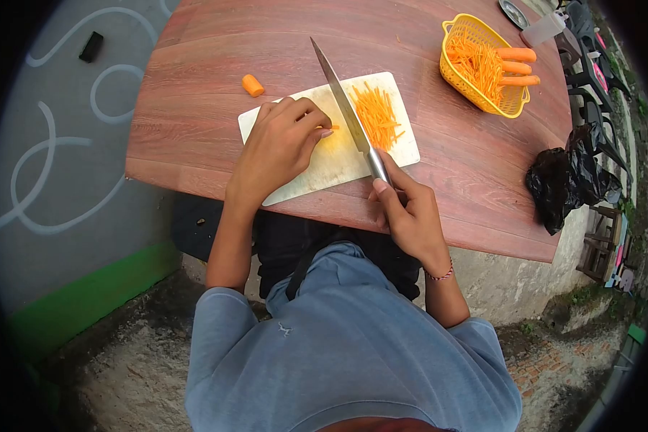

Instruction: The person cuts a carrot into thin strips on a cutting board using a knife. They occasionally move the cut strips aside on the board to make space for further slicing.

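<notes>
Head view: red-brown wood-grain table [194, 108], curved edges. Grey surface [122, 39] with white painted loops off left, green band [93, 291] along its bottom. Black chairs [595, 86] off right. Person in a blue-grey shirt [367, 345] at the near edge.

White cutting board [317, 180] set at a slant near that edge, stained orange toward the middle. Thin carrot strips [376, 115] piled on its right part. Left hand [284, 137] over the left part, fingers bent, thumb and fingertips at a small carrot piece [335, 127]; mostly covered, can't tell if pinched or just pressed down. Right hand [409, 216] closed round the metal handle of a large knife [347, 108]; blade points away from the person and up-left, between left hand and strips, tip past the board's far edge. Can't tell if blade touches board. Braided bracelet [441, 274] on right wrist.

Carrot chunk [253, 85] on the table just beyond the board's far left side. Yellow basket [459, 81] farther off, right side: carrot shreds [474, 61] inside, three carrots [517, 55] side by side, ends sticking out over its right rim. Black plastic bag [558, 180] at the table's right edge. Translucent bottle [543, 29] and plate [513, 13] at far right.
</notes>
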{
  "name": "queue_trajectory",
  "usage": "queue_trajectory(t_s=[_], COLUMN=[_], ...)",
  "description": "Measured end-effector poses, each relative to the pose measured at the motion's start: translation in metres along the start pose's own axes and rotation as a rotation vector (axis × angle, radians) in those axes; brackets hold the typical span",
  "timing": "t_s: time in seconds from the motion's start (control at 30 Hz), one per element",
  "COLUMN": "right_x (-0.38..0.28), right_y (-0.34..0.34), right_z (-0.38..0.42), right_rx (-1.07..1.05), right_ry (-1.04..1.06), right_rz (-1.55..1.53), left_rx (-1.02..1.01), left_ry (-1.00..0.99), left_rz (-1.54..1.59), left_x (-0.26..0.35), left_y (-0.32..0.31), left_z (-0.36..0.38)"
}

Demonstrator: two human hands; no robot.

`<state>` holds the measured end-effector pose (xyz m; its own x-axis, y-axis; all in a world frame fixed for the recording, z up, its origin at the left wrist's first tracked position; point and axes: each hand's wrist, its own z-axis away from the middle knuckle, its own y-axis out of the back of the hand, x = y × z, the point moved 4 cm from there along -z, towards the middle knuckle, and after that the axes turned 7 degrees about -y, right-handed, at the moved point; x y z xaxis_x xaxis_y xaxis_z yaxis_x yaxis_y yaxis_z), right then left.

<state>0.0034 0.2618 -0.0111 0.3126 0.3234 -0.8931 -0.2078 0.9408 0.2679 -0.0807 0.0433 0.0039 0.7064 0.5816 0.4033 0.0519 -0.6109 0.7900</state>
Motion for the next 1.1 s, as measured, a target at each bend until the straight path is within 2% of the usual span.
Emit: queue_trajectory(t_s=[0.4,0.5,0.53,0.6,0.93,1.1], right_x=[0.000,-0.003,-0.006,-0.006,-0.005,-0.003], right_y=[0.000,0.000,-0.001,-0.003,-0.012,-0.010], right_z=[0.003,0.007,0.010,0.014,0.004,0.003], right_rx=[0.011,0.021,0.003,-0.017,-0.026,-0.026], right_ry=[-0.022,0.028,-0.029,-0.087,-0.034,-0.026], right_rz=[0.038,-0.006,-0.038,-0.069,-0.099,-0.087], left_rx=[-0.025,-0.012,0.000,0.022,0.076,0.115], left_ry=[0.113,0.159,0.181,0.171,0.076,0.188], left_rz=[-0.160,-0.203,-0.238,-0.230,-0.114,-0.151], left_x=[-0.002,0.003,0.005,0.008,0.031,0.030], left_y=[-0.008,-0.011,-0.013,-0.017,-0.021,-0.018], left_z=[0.011,0.010,0.010,0.011,0.030,0.044])
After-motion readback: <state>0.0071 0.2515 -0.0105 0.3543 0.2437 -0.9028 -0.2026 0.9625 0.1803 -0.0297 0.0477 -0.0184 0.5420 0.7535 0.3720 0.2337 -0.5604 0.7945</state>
